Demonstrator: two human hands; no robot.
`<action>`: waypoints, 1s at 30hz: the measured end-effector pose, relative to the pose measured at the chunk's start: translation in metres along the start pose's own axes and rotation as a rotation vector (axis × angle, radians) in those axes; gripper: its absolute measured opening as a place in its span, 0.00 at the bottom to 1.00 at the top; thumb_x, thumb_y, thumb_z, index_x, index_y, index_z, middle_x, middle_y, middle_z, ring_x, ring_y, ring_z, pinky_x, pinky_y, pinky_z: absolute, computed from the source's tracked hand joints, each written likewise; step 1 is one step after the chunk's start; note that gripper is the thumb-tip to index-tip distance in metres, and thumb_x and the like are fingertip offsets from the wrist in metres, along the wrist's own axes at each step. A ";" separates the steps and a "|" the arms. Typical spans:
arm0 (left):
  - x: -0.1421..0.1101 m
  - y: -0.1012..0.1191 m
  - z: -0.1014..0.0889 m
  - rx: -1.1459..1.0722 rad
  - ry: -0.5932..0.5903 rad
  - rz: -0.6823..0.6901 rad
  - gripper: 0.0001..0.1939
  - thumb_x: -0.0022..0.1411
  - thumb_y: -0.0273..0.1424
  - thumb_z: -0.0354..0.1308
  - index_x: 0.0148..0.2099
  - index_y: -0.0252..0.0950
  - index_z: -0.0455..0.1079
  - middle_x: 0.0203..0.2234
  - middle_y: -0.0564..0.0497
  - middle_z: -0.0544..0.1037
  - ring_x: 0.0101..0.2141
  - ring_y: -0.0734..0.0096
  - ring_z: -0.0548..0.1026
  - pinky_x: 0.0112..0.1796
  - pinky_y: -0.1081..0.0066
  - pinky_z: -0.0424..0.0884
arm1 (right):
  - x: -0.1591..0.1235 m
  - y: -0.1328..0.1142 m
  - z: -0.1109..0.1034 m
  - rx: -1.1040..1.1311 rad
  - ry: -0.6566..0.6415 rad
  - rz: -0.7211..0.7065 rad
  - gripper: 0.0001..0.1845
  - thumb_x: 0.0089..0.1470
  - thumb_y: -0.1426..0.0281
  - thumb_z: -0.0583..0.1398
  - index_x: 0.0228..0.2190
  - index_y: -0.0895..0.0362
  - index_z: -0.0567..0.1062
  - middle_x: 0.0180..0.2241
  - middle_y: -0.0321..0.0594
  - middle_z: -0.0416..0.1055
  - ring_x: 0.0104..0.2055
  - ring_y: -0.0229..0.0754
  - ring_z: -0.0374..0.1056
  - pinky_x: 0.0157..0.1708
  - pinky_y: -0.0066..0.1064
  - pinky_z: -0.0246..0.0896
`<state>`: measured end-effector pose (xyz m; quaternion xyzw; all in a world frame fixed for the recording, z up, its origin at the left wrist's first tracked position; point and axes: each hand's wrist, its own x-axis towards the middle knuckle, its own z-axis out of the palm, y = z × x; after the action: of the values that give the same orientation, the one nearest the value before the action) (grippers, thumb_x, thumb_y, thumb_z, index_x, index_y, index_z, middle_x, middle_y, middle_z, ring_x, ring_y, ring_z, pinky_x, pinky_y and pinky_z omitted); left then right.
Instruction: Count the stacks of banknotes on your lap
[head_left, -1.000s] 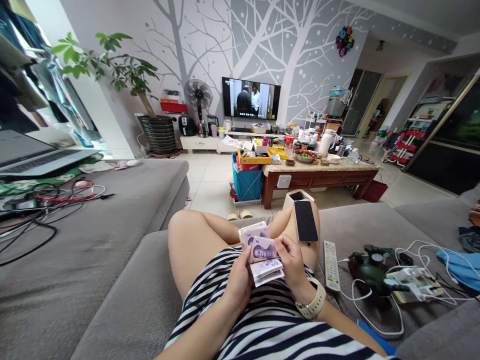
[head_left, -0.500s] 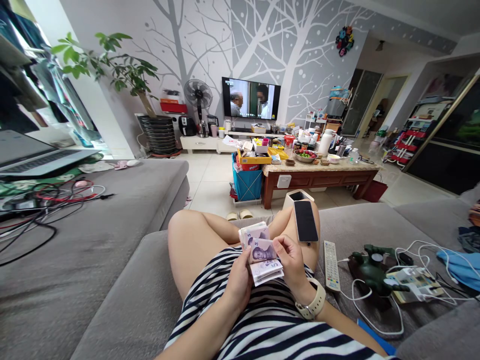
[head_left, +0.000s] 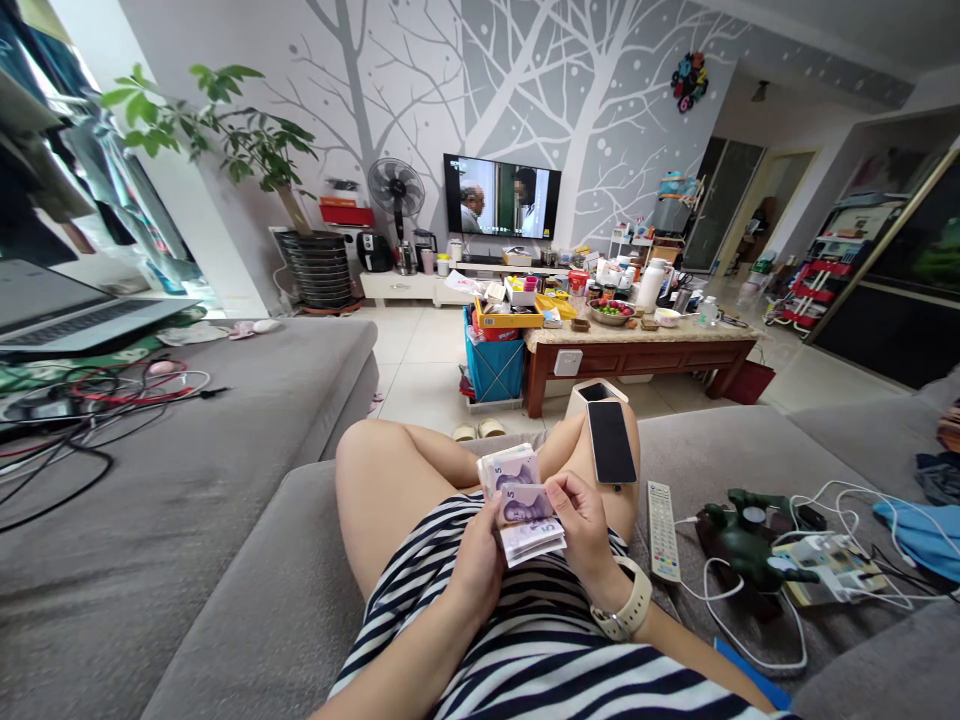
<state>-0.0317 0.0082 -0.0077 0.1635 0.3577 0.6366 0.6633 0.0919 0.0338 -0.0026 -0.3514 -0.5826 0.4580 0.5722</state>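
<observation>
A stack of purple banknotes [head_left: 512,467] marked 5 is held over my lap. My left hand [head_left: 478,562] is closed round the left edge of the stack, thumb on top. My right hand [head_left: 583,522], with a cream watch [head_left: 627,600] on its wrist, pinches the right end of one banknote [head_left: 525,503] between thumb and finger. Below that note, the lower ends of several notes [head_left: 534,542] fold toward me. The fingers under the stack are hidden. A black-screened phone [head_left: 612,442] rests on my right leg.
Beside my right leg lie a remote control [head_left: 663,532], a dark green figure [head_left: 754,540] and white cables [head_left: 801,630]. A laptop [head_left: 90,310] and tangled cords [head_left: 90,420] are on the left sofa part. Ahead stands a cluttered coffee table [head_left: 645,350].
The upper edge of the pinched banknote has dipped slightly toward me, baring more of the note behind it. Both hands stay nearly in place.
</observation>
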 end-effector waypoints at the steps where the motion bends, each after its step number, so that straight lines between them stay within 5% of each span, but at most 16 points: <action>1: -0.001 0.001 0.000 0.000 0.002 0.004 0.15 0.64 0.33 0.55 0.42 0.27 0.77 0.35 0.41 0.84 0.35 0.57 0.82 0.42 0.60 0.77 | 0.000 -0.001 0.000 0.004 0.000 -0.005 0.19 0.59 0.55 0.58 0.26 0.57 0.71 0.24 0.33 0.65 0.26 0.37 0.59 0.27 0.27 0.55; 8: -0.009 0.008 0.007 0.080 0.077 -0.050 0.13 0.61 0.35 0.58 0.39 0.30 0.78 0.36 0.42 0.84 0.35 0.59 0.82 0.39 0.64 0.76 | -0.001 -0.003 0.000 0.039 -0.038 -0.070 0.23 0.62 0.55 0.54 0.23 0.57 0.72 0.22 0.37 0.67 0.26 0.38 0.61 0.28 0.30 0.57; 16: -0.009 0.008 0.002 0.150 0.061 -0.042 0.11 0.58 0.34 0.61 0.36 0.31 0.77 0.30 0.44 0.84 0.31 0.63 0.80 0.33 0.67 0.75 | 0.007 0.006 0.000 0.036 0.078 0.012 0.16 0.53 0.56 0.63 0.27 0.55 0.68 0.24 0.31 0.62 0.27 0.36 0.58 0.28 0.27 0.57; 20: -0.007 0.007 0.003 0.103 -0.003 -0.031 0.11 0.54 0.31 0.63 0.38 0.28 0.77 0.25 0.44 0.83 0.29 0.61 0.81 0.37 0.64 0.76 | 0.008 0.007 0.001 0.057 0.078 0.051 0.16 0.52 0.57 0.63 0.29 0.55 0.68 0.25 0.31 0.62 0.28 0.37 0.58 0.29 0.27 0.58; 30: -0.004 0.003 0.002 0.060 -0.013 -0.025 0.14 0.57 0.32 0.61 0.41 0.27 0.77 0.32 0.40 0.84 0.38 0.52 0.82 0.43 0.58 0.76 | 0.007 0.009 0.000 0.028 0.056 0.084 0.20 0.54 0.54 0.61 0.23 0.56 0.65 0.22 0.30 0.61 0.25 0.35 0.55 0.25 0.26 0.54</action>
<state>-0.0318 0.0051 -0.0032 0.1828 0.3745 0.6161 0.6684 0.0905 0.0433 -0.0085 -0.3802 -0.5448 0.4795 0.5734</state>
